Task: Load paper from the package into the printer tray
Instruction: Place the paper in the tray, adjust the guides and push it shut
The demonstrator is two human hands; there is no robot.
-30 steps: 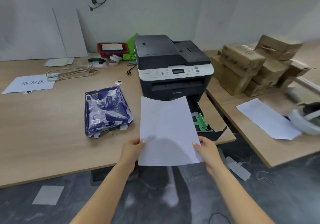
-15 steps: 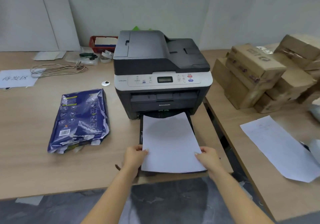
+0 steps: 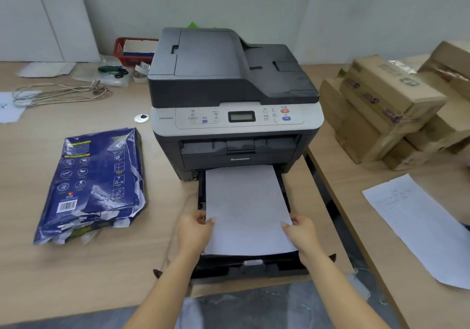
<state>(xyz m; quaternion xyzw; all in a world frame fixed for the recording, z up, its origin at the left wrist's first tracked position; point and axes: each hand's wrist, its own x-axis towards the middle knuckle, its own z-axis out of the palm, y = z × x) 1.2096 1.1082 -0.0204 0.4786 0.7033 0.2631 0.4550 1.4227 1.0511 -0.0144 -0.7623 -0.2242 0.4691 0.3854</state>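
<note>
At the far left, a loose coil of pale cord [image 3: 58,94] is lying on the wooden table [image 3: 76,265], with bare wood-grain surface stretching toward the near edge. Next comes the glossy dark-blue paper package [image 3: 92,183], lying flat with its torn, crumpled end pointing at the table's front edge and a clear strip of wood separating it from the printer. A small round metal disc [image 3: 141,118] is sitting behind the package. The left hand [image 3: 194,231] is pinching the left edge of the white paper stack [image 3: 248,209], thumb on top and fingers tucked below. The stack is lying over the pulled-out black plastic printer tray [image 3: 250,265], its far end reaching under the printer's [image 3: 234,92] boxy grey-and-black body, its near end sitting just short of the tray's front wall, which is overhanging the table's edge. The right hand [image 3: 301,232] is gripping the stack's right edge the same way. A dark gap is running between this table and the neighbouring one, where a single printed sheet [image 3: 419,224] is lying flat and taped brown cardboard boxes [image 3: 391,110] are piling up at the back.
</note>
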